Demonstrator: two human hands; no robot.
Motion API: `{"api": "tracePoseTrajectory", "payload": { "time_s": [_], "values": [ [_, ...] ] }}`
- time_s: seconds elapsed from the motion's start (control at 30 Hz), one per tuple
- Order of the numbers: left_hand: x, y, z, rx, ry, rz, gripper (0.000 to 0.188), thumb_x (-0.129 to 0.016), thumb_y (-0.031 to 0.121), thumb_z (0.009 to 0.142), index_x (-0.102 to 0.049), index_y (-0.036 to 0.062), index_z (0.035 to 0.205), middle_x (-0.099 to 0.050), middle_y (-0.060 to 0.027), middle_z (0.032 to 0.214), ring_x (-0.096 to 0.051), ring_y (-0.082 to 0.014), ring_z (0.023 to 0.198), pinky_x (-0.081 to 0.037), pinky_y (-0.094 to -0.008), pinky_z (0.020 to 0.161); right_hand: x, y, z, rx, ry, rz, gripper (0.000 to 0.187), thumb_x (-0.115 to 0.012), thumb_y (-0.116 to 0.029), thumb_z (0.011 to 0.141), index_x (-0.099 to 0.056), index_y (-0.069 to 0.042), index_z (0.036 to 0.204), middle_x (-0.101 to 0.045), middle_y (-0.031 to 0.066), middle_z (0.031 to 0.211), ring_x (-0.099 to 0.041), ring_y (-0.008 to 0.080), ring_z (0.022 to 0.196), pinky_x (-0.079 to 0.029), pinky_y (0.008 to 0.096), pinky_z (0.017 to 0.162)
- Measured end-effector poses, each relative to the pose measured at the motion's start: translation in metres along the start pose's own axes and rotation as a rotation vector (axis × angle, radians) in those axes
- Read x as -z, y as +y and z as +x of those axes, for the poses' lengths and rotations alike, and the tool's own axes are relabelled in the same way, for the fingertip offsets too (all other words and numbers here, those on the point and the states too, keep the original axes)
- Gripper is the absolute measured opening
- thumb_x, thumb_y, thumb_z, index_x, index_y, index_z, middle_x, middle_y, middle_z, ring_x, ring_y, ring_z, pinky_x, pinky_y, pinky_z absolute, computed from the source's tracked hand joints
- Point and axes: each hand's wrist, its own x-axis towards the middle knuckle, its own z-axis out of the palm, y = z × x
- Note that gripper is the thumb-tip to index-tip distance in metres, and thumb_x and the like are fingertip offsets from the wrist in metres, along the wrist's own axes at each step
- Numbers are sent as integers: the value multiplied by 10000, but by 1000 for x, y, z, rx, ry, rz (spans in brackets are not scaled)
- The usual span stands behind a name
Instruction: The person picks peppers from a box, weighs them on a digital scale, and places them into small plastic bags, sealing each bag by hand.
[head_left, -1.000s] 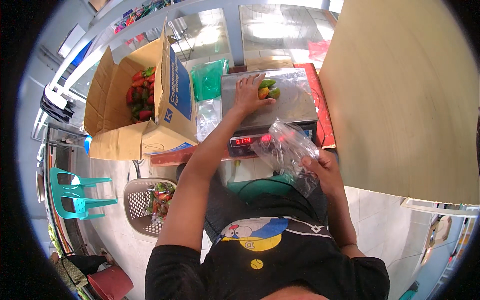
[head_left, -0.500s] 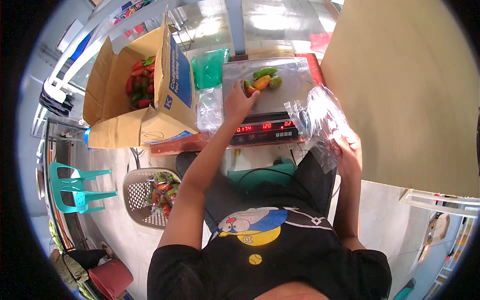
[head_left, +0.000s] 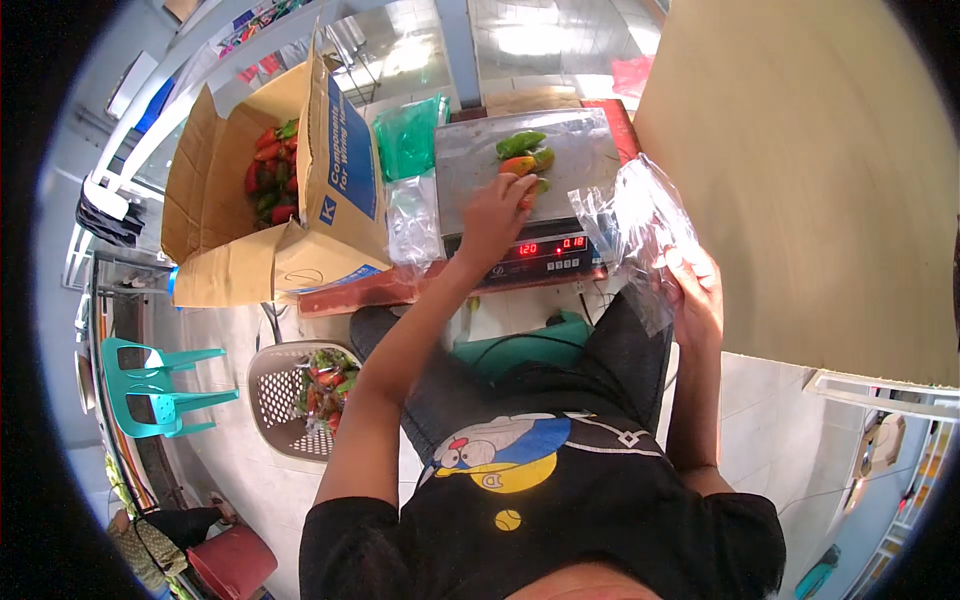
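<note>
A digital weighing scale (head_left: 470, 150) with a steel tray stands in front of me. Green and orange-red peppers (head_left: 524, 153) lie on its tray. My left hand (head_left: 495, 212) reaches onto the tray's near edge and closes on one of the peppers. My right hand (head_left: 692, 290) is to the right of the scale and grips a crumpled clear plastic bag (head_left: 633, 222) held up beside the red display.
An open cardboard box (head_left: 300, 200) with red and green peppers stands left of the scale. Green and clear plastic bags (head_left: 410, 140) lie between box and scale. A large wooden board (head_left: 800, 170) fills the right. A basket of peppers (head_left: 305, 395) and a teal chair (head_left: 160, 385) stand on the floor.
My right hand lifted the clear bag up and to the right, beside the scale. My left hand slid back to the tray's near edge, leaving peppers lying on the tray.
</note>
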Motion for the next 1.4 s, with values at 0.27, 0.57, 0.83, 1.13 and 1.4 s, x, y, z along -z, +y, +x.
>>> {"api": "tracePoseTrajectory", "payload": {
  "time_s": [0.27, 0.57, 0.83, 1.13, 1.4],
  "values": [
    [-6, -3, -4, -22, -66, -116, 533, -649, 74, 812, -487, 106, 1319, -524, -139, 1208, -568, -358, 1063, -464, -428, 914, 1, -2, -5, 14, 13, 3, 171, -632, -197, 924, -628, -27, 914, -530, -21, 655, -372, 33, 517, -408, 236, 559],
    [17, -7, -66, 583, 100, -937, 496, -610, 33, 804, -487, 31, 1284, -503, -175, 1168, -566, -325, 1051, -461, -400, 924, 4, -6, 0, 34, 5, 73, 167, -631, -188, 921, -653, -23, 902, -529, -34, 669, -402, 38, 549, -316, 219, 513],
    [-3, -13, 4, -90, -145, 53, 463, -641, 110, 821, -511, 102, 1265, -515, -136, 1183, -587, -367, 1002, -493, -454, 835, -12, -22, -13, 82, 62, 19, 174, -633, -188, 922, -656, -18, 894, -530, -32, 680, -397, 35, 566, -292, 204, 518],
    [2, -6, -6, -103, -15, 61, 478, -678, 66, 752, -546, 129, 1207, -538, -122, 1104, -615, -350, 887, -512, -450, 749, -41, 13, -21, 159, -396, -832, 185, -647, -169, 861, -665, -25, 976, -687, 164, 889, -679, 269, 825, -515, 358, 756],
    [45, 1, -54, 290, -221, -273, 409, -683, 136, 843, -551, 77, 1226, -540, -150, 1161, -591, -305, 994, -488, -374, 811, -68, 65, -28, 472, -720, -1068, 180, -645, -208, 813, -631, -77, 936, -633, 141, 821, -634, 347, 827, -487, 459, 779]
  ]
}}
